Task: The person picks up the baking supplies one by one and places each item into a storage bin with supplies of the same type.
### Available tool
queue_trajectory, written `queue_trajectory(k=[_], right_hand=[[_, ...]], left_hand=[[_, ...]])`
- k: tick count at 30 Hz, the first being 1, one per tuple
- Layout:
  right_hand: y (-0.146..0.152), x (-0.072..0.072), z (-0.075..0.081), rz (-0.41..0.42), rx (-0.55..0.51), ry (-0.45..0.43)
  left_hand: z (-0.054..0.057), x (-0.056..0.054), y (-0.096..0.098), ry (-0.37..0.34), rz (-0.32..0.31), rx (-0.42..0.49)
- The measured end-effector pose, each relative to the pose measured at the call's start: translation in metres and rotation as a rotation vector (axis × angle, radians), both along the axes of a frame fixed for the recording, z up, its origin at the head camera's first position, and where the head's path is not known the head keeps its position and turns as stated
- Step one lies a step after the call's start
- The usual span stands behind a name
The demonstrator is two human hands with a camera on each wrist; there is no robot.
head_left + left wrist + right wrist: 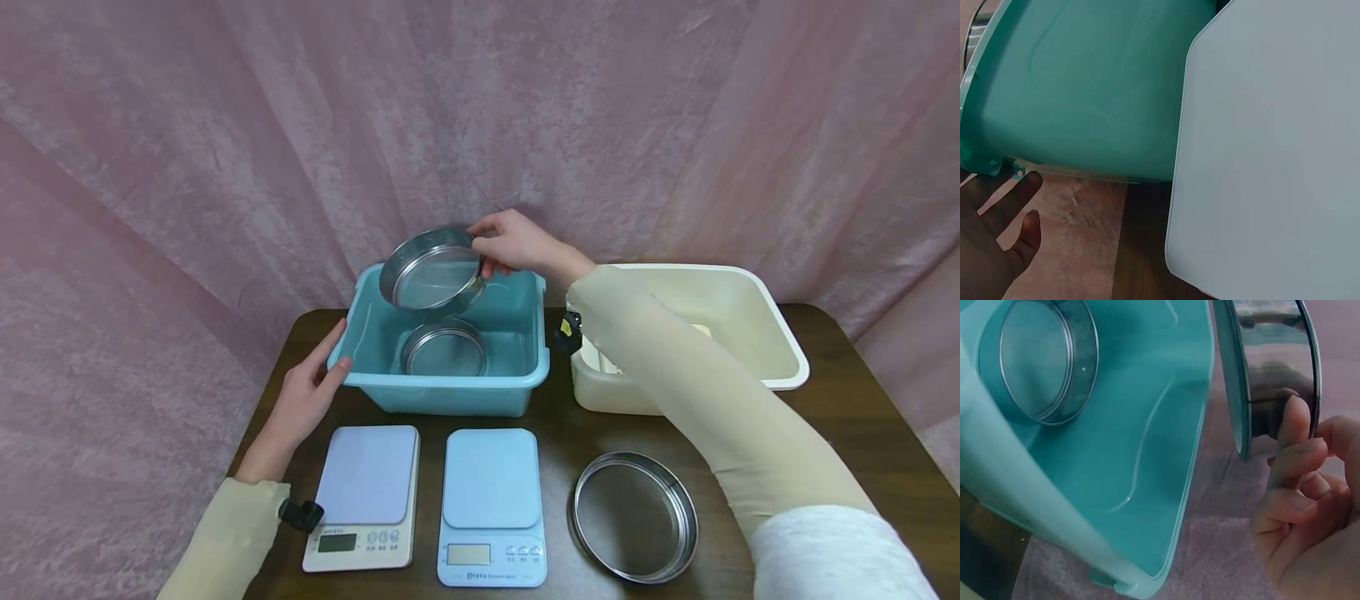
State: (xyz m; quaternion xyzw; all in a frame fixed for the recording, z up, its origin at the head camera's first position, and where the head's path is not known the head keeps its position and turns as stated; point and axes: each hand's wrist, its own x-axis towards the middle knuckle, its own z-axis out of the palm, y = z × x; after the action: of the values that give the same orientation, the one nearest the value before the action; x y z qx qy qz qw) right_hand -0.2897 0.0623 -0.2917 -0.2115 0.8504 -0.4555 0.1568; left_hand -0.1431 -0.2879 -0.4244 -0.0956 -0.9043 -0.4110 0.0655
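Note:
My right hand (517, 242) pinches the rim of a round metal sieve (431, 275) and holds it tilted above the back of the blue basin (517, 379). In the right wrist view, fingers (1297, 422) lie against the sieve's shiny side wall (1275, 356). A second sieve (444, 350) lies inside the basin, below the held one. At the basin's left rim is my left hand (307, 392), with fingers extended along the edge. The left wrist view shows those fingers (1013, 200) by the basin's corner (982, 159); whether they press on it I cannot tell.
Two kitchen scales, a white one (367, 475) and a light blue one (491, 483), lie before the basin. A third sieve (633, 517) rests on the wooden table (840, 408) at front right. The cream basin (738, 325) stands at right, partly behind my right arm. A pink curtain (480, 117) hangs behind.

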Motion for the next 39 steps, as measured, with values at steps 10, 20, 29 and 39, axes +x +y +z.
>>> queue_trajectory(k=[10, 20, 29, 39], right_hand=[[-0.016, -0.011, -0.008, 0.045, 0.058, -0.09], [-0.033, -0.014, -0.016, 0.11, 0.111, -0.119], [-0.045, -0.011, -0.024, 0.202, 0.165, -0.148], [-0.047, -0.013, -0.039, 0.21, 0.296, -0.159]], left_hand=[[0.0, 0.0, -0.002, 0.001, 0.002, -0.01], [0.0, 0.001, -0.003, 0.026, 0.002, -0.012], [0.0, 0.0, -0.005, 0.027, 0.005, -0.019], [0.0, 0.001, -0.004, 0.012, -0.001, -0.006]])
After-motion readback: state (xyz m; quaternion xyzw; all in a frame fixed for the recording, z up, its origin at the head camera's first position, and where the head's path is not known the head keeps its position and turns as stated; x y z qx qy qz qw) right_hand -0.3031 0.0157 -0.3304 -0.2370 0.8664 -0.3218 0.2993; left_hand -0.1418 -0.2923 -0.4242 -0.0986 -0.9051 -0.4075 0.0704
